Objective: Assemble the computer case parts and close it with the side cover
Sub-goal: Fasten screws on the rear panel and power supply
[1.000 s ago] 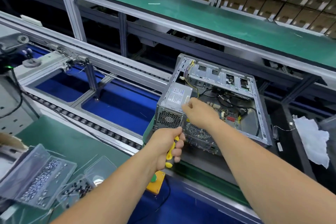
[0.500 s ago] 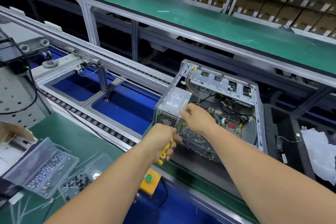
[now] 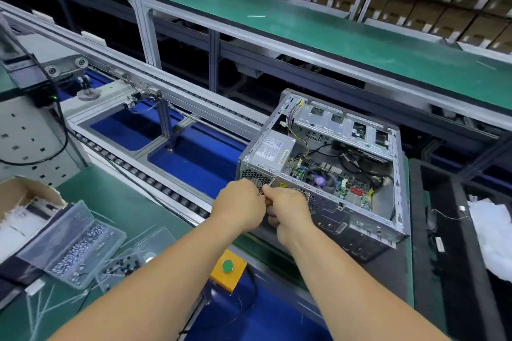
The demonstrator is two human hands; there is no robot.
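Observation:
An open grey computer case [image 3: 399, 174] lies on its side on the conveyor, its motherboard [image 3: 332, 180] and cables exposed. The power supply [image 3: 273, 148] sits in the near left corner. Both my hands meet at the case's rear wall just below that unit. My left hand [image 3: 238, 207] is curled, with its fingertips at a thin metal screwdriver shaft [image 3: 269, 184] that points up at the rear wall. My right hand [image 3: 291, 210] is curled tightly beside it, around what looks like the handle, which is almost fully hidden.
Clear plastic boxes of small screws [image 3: 74, 243] lie on the green mat at lower left, beside a cardboard box [image 3: 25, 196]. A yellow box with a green button [image 3: 227, 268] sits under my arms. White cloth [image 3: 493, 232] lies in a black tray at right.
My right hand came off the top of the power supply and dropped to join my left hand at the rear wall. The left hand rose toward the case. The yellow handle is now hidden.

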